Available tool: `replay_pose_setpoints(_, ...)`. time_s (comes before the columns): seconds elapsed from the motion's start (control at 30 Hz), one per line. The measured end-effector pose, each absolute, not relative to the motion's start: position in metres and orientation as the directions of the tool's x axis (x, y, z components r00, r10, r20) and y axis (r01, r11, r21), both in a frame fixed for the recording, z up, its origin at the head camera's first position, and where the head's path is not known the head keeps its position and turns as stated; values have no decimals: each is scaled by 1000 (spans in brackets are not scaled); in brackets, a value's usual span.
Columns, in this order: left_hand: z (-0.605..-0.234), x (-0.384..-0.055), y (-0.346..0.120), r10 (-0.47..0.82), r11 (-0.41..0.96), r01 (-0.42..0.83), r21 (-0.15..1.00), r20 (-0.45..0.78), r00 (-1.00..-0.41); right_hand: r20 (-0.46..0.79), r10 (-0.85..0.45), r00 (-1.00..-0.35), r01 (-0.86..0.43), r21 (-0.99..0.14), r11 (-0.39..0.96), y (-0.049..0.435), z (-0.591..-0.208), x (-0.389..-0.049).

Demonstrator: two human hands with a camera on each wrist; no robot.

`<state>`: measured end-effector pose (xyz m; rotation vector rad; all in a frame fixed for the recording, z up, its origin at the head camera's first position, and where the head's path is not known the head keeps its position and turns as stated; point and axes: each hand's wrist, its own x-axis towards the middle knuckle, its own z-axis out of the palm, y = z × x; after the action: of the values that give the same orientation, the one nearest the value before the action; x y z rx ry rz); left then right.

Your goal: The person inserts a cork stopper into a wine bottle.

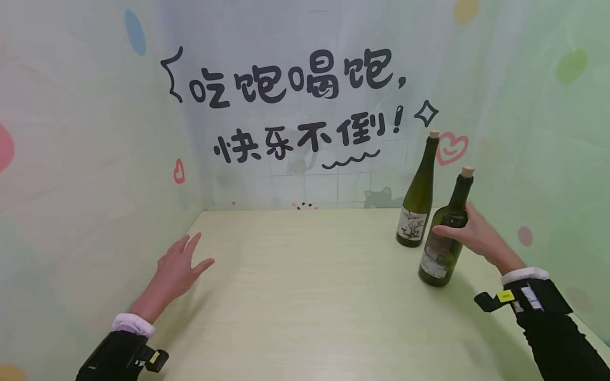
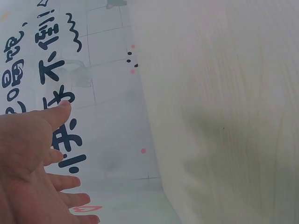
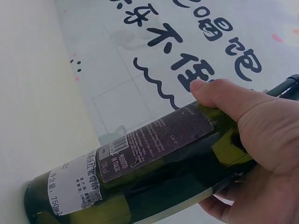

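Note:
A dark green wine bottle [image 1: 447,233] with a cork in its neck is at the right of the table [image 1: 295,296]. My right hand [image 1: 481,238] grips it round the shoulder, thumb across the front. In the right wrist view, a dark back label and a white label show on this wine bottle [image 3: 140,168], and some fingers are hidden behind it. Just behind and to its left stands a slimmer green bottle [image 1: 413,211], corked, with a floral white label. My left hand [image 1: 173,267] hovers at the left side, fingers spread, holding nothing.
A back wall [image 1: 286,185] with large black lettering closes off the far edge of the table. Pale side walls with coloured dots, a left wall [image 1: 86,159] and a right wall [image 1: 538,174], flank it.

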<state>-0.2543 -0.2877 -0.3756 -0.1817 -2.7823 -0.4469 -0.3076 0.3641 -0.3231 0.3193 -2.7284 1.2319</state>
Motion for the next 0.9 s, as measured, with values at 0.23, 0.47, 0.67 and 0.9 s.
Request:
replay_pose_setpoints(0.23, -374, -254, -287, 86, 941, 187, 282, 333, -939, 197, -123, -973, -228, -705, 672, 385, -322, -318)
replay_pose_setpoints(0.47, -377, -253, -290, 78, 945, 172, 277, 320, -944, 199, -89, -976, -204, -688, 697, 402, -321, -325)
replay_pose_setpoints(0.67, -376, -252, -292, 81, 943, 179, 280, 327, -941, 163, -64, -985, -156, -651, 743, 412, -317, -328)
replay_pose_setpoints(0.9, -377, -254, -294, 81, 946, 175, 272, 322, -943, 174, -3, -985, -127, -704, 699, 419, -319, -334)
